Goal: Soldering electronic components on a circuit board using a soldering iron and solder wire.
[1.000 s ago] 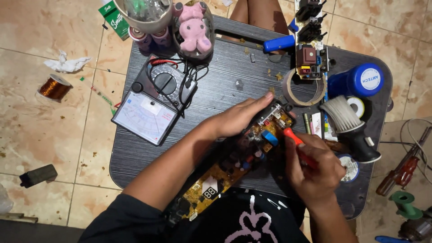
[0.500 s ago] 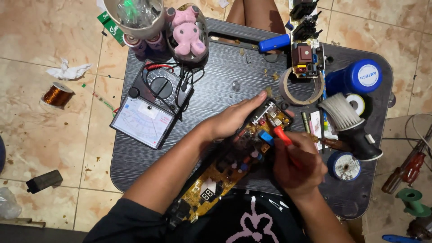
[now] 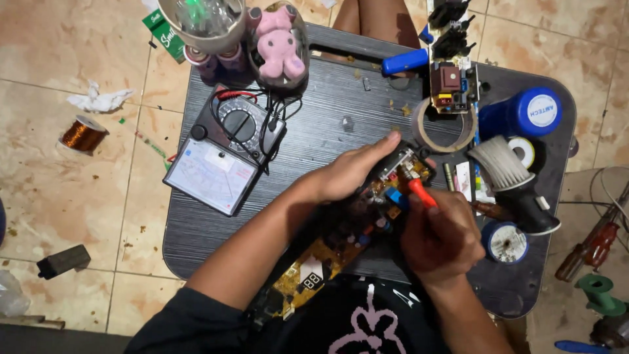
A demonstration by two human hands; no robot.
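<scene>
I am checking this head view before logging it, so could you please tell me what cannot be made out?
- Tip of the red-handled tool: hidden among circuit board parts, contact unclear.
- Board's near end: covered by the person's dark shirt.
- Board's far end: under the left hand.
- Right hand fingers: curled away, grip unseen.
- Screwdrivers at right: cut by the frame edge.

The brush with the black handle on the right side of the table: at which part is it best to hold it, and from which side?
Probably the black handle of the brush, approached from the table's right edge. The brush lies flat, its pale bristles fanned toward the roll of tape and its handle pointing toward the near right corner, clear of the right hand. The bristles would bend.
</scene>
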